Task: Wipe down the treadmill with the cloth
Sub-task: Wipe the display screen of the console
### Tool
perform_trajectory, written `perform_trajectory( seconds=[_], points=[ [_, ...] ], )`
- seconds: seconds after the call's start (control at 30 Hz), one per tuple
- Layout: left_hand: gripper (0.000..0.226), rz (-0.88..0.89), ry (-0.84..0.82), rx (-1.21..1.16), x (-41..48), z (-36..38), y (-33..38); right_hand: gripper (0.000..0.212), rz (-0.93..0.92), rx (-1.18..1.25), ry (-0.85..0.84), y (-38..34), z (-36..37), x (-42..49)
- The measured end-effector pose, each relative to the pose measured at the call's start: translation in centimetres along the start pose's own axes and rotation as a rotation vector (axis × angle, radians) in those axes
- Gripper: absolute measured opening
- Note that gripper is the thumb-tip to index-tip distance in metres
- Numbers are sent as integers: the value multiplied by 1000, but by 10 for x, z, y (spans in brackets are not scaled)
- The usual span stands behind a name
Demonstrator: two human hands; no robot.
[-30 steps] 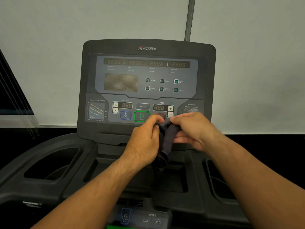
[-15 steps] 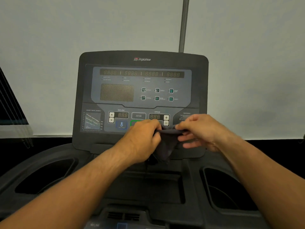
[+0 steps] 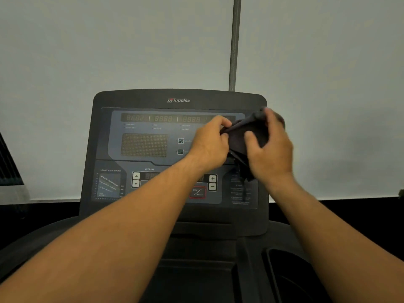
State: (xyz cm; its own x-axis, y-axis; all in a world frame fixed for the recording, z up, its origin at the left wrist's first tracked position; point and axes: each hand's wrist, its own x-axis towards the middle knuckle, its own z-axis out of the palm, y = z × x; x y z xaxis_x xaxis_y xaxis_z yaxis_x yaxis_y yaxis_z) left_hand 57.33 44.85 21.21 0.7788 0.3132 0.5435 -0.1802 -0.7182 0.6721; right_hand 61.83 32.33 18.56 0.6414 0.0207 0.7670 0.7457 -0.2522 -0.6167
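The treadmill console [image 3: 153, 106] stands upright in front of me, dark, with a display panel and buttons. A dark cloth [image 3: 242, 136] is held up against the console's upper right part. My left hand [image 3: 209, 145] pinches the cloth's left edge with thumb and fingers. My right hand [image 3: 269, 149] grips the cloth from the right, its fingers curled over the bunched fabric. A loose end of the cloth hangs down below the hands. The hands hide the panel's right-hand buttons and the last number display.
A grey pole [image 3: 235, 42] rises behind the console against a pale wall. A recessed cup holder [image 3: 284, 278] lies at the lower right of the dark deck, and a centre tray [image 3: 196, 278] below the console. A window edge [image 3: 8, 167] shows at far left.
Both hands have risen with the cloth from the console's lower button row to its upper right area. The camera has tilted up, so the console sits lower in view.
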Motion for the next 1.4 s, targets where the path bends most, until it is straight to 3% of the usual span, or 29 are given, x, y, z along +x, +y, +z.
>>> perform_trajectory(
  seconds=[0.1, 0.2, 0.3, 0.37, 0.53, 0.67, 0.8, 1.17, 1.3, 1.4],
  points=[
    [29, -126, 68, -72, 12, 18, -14, 67, -115, -326, -184, 28, 37, 15],
    [28, -172, 127, -64, 23, 15, -37, 70, -55, -557, -297, 50, 66, 31],
    [27, 8, 278, 279, 34, -17, -51, 80, -134, -743, -279, 58, 79, 34],
    [27, 145, 275, 447, 48, -42, -56, 77, -199, -801, -276, 59, 83, 44],
    [38, 313, 130, 734, 102, -73, -66, 66, -332, -834, -314, 56, 88, 75],
    [50, 201, -33, 901, 124, -74, -65, 65, -373, -805, -329, 69, 83, 24],
    [53, 126, -136, 904, 129, -77, -70, 65, -419, -819, -430, 83, 69, -16],
    [54, 183, -95, 906, 131, -75, -75, 64, -367, -867, -301, 57, 97, 103],
    [53, 187, -105, 912, 132, -79, -75, 63, -396, -825, -293, 66, 91, 48],
    [53, 184, -110, 904, 133, -81, -76, 64, -459, -818, -415, 82, 70, -18]
  ],
)
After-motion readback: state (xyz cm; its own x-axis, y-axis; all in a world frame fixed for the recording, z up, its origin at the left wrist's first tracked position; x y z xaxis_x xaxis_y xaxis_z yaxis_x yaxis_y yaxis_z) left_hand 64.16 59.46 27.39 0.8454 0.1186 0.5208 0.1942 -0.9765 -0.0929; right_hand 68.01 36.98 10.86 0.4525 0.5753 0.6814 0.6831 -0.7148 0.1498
